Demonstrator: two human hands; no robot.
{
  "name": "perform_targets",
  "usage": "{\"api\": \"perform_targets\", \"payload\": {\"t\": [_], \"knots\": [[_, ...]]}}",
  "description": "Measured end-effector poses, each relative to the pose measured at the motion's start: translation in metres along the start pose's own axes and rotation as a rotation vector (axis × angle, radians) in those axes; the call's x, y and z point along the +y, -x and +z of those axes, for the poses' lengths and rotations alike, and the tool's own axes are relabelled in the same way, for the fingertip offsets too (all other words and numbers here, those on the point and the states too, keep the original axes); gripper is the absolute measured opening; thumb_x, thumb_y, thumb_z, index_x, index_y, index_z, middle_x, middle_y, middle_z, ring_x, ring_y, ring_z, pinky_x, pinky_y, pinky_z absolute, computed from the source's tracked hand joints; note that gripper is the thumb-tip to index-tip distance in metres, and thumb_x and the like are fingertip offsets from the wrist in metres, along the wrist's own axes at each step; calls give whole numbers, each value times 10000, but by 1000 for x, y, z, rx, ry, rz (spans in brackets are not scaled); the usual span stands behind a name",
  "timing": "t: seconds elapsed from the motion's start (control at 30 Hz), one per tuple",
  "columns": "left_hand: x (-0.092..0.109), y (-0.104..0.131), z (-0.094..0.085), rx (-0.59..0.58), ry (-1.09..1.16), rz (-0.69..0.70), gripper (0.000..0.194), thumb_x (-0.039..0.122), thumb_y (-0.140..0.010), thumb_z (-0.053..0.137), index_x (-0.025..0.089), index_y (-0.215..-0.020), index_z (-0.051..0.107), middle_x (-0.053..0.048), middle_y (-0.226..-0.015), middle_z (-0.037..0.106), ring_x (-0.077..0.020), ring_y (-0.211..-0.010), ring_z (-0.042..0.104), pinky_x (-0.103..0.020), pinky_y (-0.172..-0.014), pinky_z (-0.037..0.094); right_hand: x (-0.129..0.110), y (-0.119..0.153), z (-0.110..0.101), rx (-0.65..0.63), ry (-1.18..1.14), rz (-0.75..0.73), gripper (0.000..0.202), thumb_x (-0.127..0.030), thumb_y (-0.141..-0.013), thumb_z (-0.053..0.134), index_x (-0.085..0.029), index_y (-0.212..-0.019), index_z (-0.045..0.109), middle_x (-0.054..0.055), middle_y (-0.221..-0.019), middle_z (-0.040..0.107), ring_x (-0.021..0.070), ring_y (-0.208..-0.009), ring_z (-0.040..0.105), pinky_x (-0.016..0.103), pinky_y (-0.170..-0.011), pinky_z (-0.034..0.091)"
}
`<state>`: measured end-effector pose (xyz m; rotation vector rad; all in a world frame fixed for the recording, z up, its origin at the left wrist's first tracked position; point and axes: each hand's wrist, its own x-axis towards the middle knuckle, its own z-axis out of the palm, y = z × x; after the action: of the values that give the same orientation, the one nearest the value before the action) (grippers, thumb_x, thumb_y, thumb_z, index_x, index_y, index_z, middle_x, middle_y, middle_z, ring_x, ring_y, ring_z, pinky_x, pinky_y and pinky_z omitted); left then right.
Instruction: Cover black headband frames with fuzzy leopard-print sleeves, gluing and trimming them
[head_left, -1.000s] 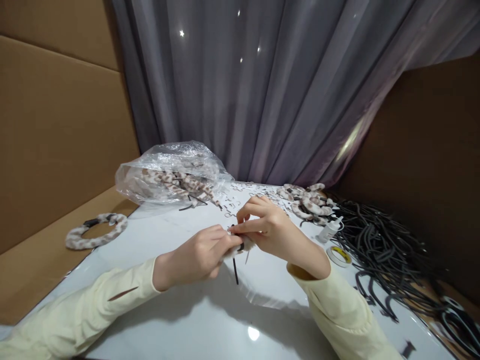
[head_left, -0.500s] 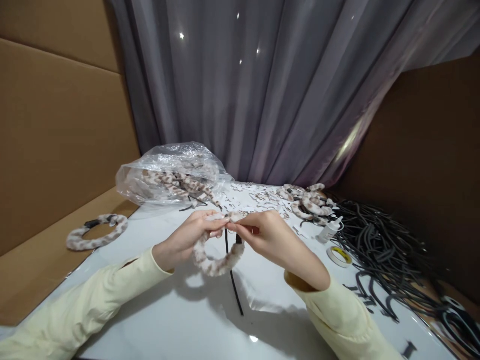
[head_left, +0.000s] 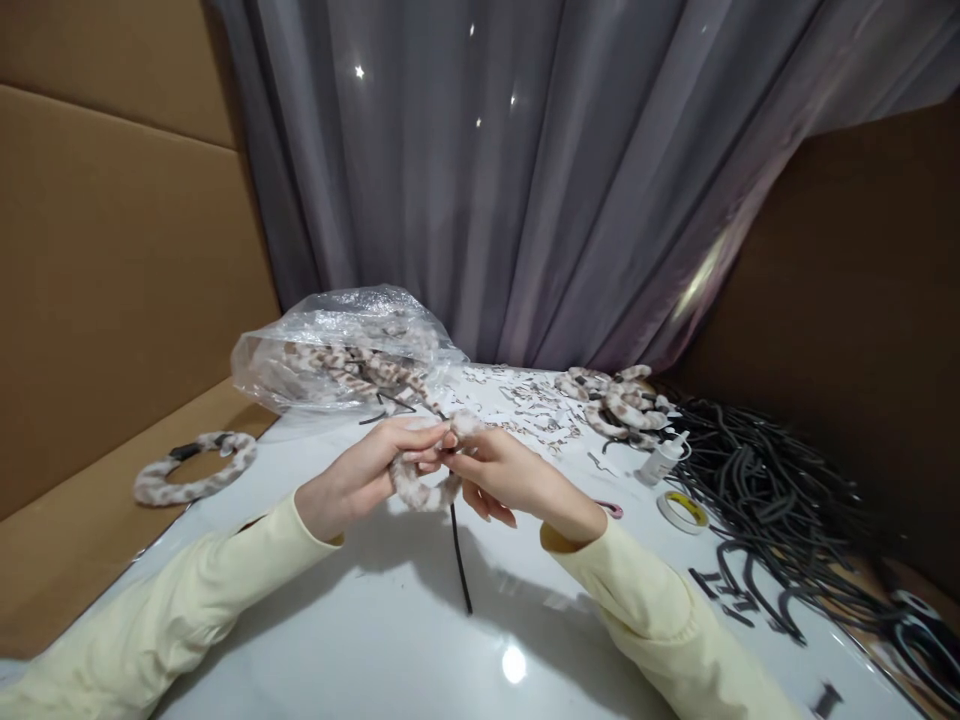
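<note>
A fuzzy white and brown spotted ring (head_left: pixel 424 493) is held up over the white table between both hands. My left hand (head_left: pixel 375 462) grips its left and upper part, fingers closed. From the right, my right hand (head_left: pixel 499 472) pinches at the same spot with thumb and forefinger, its other fingers curled below. Part of the ring is hidden behind the fingers. A thin black cord (head_left: pixel 461 560) hangs down from between the hands.
Another spotted ring (head_left: pixel 195 470) lies at the left. Behind are a clear plastic bag (head_left: pixel 337 345) of spotted strips and scattered small pieces (head_left: pixel 532 405). At the right are more rings (head_left: pixel 626 405), a white bottle (head_left: pixel 661 460), a tape roll (head_left: pixel 682 512) and black cords (head_left: pixel 757 480).
My right hand has moved left and turned, its lower fingers now showing. The held ring has shifted up and less of it shows. A pink item has come into view beside the right sleeve.
</note>
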<state>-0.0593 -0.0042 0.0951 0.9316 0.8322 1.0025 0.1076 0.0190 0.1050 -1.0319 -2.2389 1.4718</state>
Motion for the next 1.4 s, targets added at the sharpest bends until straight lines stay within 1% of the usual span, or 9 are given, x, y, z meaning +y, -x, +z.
{"api": "perform_targets", "payload": {"t": [0.17,0.3,0.53,0.7,0.77,1.1,1.27,1.33,1.4], "knots": [[0,14,8,109,-555,275,215,336,-765,625,180,-803,483,-11,-715,640,-135,-632,565,-204,-519,400,-2,8,-8,-37,-39,-5,170,-136,-820,400,-139,-717,536,-66,-395,490,39,-249,368,137,-284,280],[-8,18,10,257,-880,503,202,313,-767,606,206,-799,438,36,-601,577,-121,-524,519,-218,-501,365,-7,16,-18,-55,41,2,286,-216,-856,424,-118,-621,555,-45,-396,483,31,-266,357,147,-313,286],[-20,14,1,163,-1172,841,150,244,-786,552,207,-732,418,12,-654,527,-109,-553,462,-219,-548,371,-13,18,-19,-153,122,29,469,-239,-916,356,-122,-479,479,-25,-387,439,29,-306,346,166,-380,315],[-22,9,-8,68,-1326,1076,100,105,-795,478,195,-777,441,-9,-678,476,-137,-623,452,-238,-583,367,-14,19,-15,-204,111,0,269,-243,-928,340,-135,-792,545,-58,-458,434,47,-375,348,159,-395,295],[-21,8,-10,36,-1426,1110,122,68,-795,438,184,-830,455,-22,-696,476,-152,-646,453,-250,-597,374,-14,21,-17,-188,183,-10,262,-240,-927,341,-137,-794,541,-58,-455,420,53,-411,365,161,-432,307],[-22,6,-5,-82,-1433,882,205,80,-797,384,177,-948,483,-51,-781,543,-182,-724,521,-274,-643,401,-11,36,-18,171,711,-242,151,-165,-861,442,-171,-815,586,-23,-583,531,78,-500,412,208,-503,269],[-19,11,5,10,-1143,555,100,279,-863,464,196,-913,486,-26,-809,616,-138,-630,545,-234,-591,386,-5,34,-17,400,744,-258,107,-192,-847,488,-169,-857,592,14,-676,597,120,-584,510,223,-543,336],[-13,12,9,17,-981,421,150,347,-853,492,198,-863,485,-15,-797,640,-139,-640,548,-226,-577,383,-3,31,-19,486,731,-379,187,-182,-836,512,-165,-1010,581,70,-903,635,168,-791,570,250,-641,400],[-7,13,11,-6,-828,321,196,385,-832,525,194,-824,480,-13,-783,650,-146,-681,549,-225,-588,386,-1,28,-21,446,697,-515,246,-155,-840,509,-169,-1075,581,90,-1041,625,185,-944,564,268,-743,421]]}}
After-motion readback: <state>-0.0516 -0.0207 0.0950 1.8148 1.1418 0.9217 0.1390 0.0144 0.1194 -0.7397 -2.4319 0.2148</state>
